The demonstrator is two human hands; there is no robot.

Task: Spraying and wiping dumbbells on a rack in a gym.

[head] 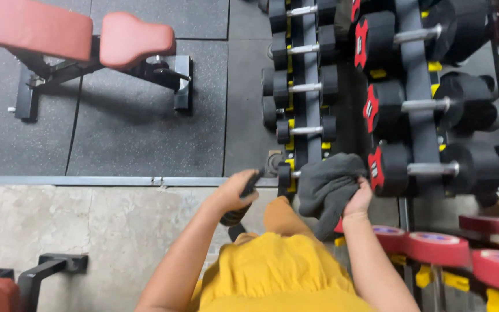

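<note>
Left hand (239, 192): grip closed around a small dark object (244, 202), seemingly a bottle; only its dark lower end and a thin upper part show past the fingers, so its kind cannot be told for certain. It is held low over the edge where the pale stone floor (59, 225) meets the dark rubber matting (145, 133).

Right hand (358, 201): grip closed on a dark grey cloth (327, 188), bunched and hanging in folds. The cloth lies against the near end of the dumbbell rack (420, 86), touching the smallest dumbbell (287, 173) on the left row and just beside a black dumbbell with a red end face (414, 169).

Dumbbell rack: two sloping rows. Left row holds small black dumbbells with chrome handles (306, 88); right row holds larger black dumbbells with red end faces (406, 105). Yellow tabs mark the rails.

Red weight plates (437, 247): several in a row at lower right, near the right forearm.

Bench with red padding (76, 37): upper left, on a dark metal frame, standing on the matting, well apart from both hands.

Second red-padded item on a black frame (7, 283): lower left corner, partly cut off.

Person: yellow garment (272, 277), viewed from above.
</note>
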